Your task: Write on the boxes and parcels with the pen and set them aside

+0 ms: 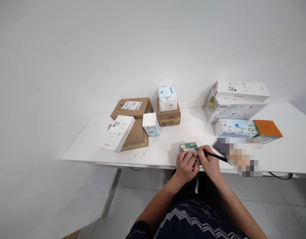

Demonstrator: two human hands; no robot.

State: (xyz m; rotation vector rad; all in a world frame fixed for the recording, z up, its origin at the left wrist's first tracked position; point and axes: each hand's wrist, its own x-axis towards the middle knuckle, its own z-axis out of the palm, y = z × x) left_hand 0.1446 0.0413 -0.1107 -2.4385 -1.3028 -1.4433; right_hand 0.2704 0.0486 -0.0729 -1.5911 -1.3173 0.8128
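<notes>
A small green box with white printed lettering (189, 145) is at the front edge of the white table. The fingers of my left hand (186, 166) are curled over its near side and grip it. My right hand (210, 166) is closed on a slim black pen-like tool (217, 157). Its narrow tip meets the printed face of the box, while its back end slants out to the right. The lower part of the box is hidden behind my hands, and I cannot tell the tool's exact kind.
Brown cardboard boxes (138, 127) and a flat white box (119, 131) lie at the left. Tissue packs (151, 124) sit beside and on another carton (169, 118). At right are stacked white boxes (235, 109), a tissue pack (236, 127), an orange box (268, 128) and a pixelated patch.
</notes>
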